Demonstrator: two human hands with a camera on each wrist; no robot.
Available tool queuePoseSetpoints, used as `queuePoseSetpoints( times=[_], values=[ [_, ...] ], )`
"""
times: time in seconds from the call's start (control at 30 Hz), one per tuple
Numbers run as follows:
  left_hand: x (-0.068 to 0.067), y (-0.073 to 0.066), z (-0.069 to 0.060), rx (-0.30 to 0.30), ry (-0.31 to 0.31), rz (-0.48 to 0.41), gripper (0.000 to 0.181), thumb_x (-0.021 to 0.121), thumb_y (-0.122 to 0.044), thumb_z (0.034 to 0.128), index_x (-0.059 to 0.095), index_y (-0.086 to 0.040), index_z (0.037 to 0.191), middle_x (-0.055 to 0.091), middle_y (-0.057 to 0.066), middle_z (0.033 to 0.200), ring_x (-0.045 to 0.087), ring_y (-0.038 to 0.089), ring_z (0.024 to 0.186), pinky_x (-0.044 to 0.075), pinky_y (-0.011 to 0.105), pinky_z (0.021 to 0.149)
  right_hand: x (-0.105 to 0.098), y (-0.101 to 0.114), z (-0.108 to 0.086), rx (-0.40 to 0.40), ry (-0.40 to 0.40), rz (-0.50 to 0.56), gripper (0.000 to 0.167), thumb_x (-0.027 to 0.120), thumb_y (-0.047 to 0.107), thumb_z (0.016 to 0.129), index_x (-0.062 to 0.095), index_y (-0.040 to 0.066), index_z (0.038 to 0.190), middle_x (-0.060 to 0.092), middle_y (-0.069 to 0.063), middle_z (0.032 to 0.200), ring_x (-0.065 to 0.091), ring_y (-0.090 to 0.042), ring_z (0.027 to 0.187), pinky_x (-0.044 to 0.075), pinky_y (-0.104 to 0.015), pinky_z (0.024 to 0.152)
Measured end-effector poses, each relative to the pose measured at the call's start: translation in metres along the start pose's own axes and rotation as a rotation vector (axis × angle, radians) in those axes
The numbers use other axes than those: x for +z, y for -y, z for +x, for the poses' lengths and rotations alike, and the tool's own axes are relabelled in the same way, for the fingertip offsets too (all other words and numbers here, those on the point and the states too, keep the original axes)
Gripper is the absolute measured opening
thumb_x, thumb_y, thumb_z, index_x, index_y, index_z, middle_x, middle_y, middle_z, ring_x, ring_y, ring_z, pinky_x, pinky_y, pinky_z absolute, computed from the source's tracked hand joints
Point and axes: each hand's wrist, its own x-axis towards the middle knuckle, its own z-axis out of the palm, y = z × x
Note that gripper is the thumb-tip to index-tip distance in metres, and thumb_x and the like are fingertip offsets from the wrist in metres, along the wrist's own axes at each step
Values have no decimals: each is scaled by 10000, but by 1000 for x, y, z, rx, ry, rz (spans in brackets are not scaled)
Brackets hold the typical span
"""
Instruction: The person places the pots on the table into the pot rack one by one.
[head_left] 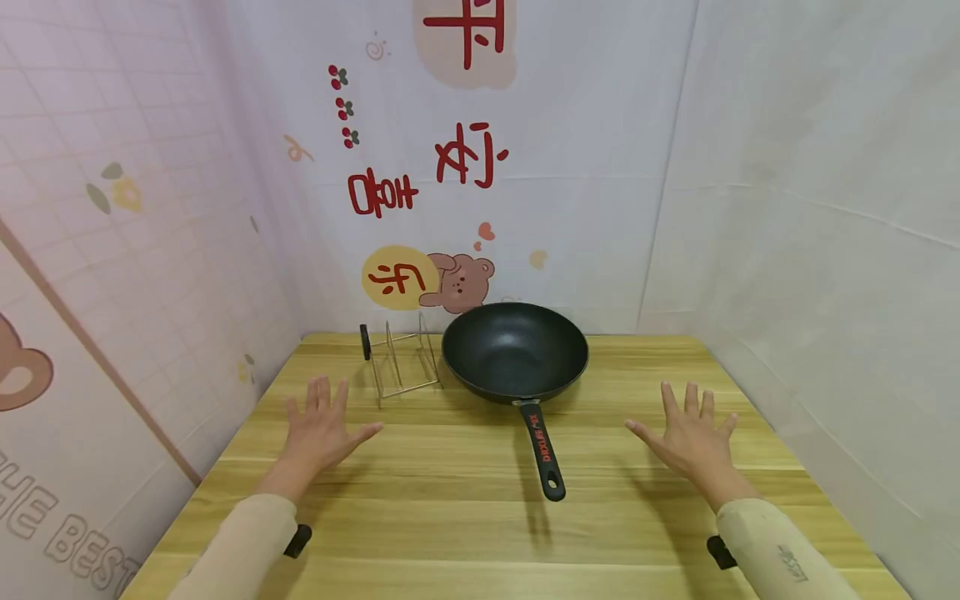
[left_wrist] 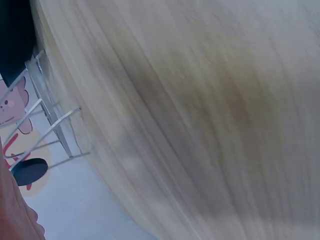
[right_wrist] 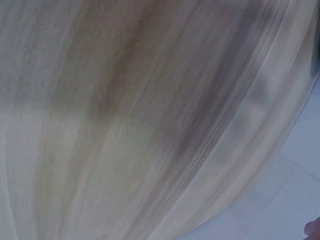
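Observation:
A black wok (head_left: 517,350) sits toward the back of the table, its dark handle (head_left: 543,450) with red lettering pointing to the front. To its left stands a thin metal wire rack (head_left: 405,389) with a black piece (head_left: 365,342) at its left end; the left wrist view shows the rack's wires (left_wrist: 50,125) too. My left hand (head_left: 318,429) is spread in front of the rack, holding nothing. On the other side, my right hand (head_left: 690,437) is spread to the right of the wok handle, also holding nothing and apart from the wok.
The wood-grain table (head_left: 420,533) is bounded by a printed cloth (head_left: 585,208) at the back, a patterned cloth (head_left: 172,275) on the left and a plain white cloth (head_left: 840,275) on the right. Dark straps (head_left: 297,542) show under both sleeves.

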Motion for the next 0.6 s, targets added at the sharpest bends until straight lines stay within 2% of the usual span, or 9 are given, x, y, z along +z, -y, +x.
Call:
queuePoseSetpoints(
  times=[0.17, 0.4, 0.6],
  values=[
    [-1, -9, 5, 0, 11, -24, 1134, 420, -824, 851, 177, 28, 1559, 6, 365, 1571, -25, 513, 1452, -82, 738, 1056, -1, 4, 1, 7, -12, 6, 1070, 389, 793, 891, 130, 12, 1576, 25, -426, 1531, -7, -649, 1370, -71, -855, 915],
    [-5, -23, 9, 13, -17, -6, 1110, 497, -783, 851, 177, 4, 1567, 77, 357, 1570, 56, 515, 1449, 6, 752, 1059, -4, 17, 1, 9, -10, 26, 1059, 394, 779, 900, 153, -7, 1568, 36, -438, 1524, 61, -658, 1357, -9, -864, 917],
    [-7, -35, 13, 15, -8, -33, 1129, 546, -773, 830, 162, -14, 1571, 79, 346, 1576, 61, 500, 1456, 26, 749, 1065, -2, 23, 0, 28, 4, 72, 1049, 383, 765, 915, 104, -1, 1575, 13, -436, 1526, 67, -649, 1362, 43, -863, 919]
  ],
)
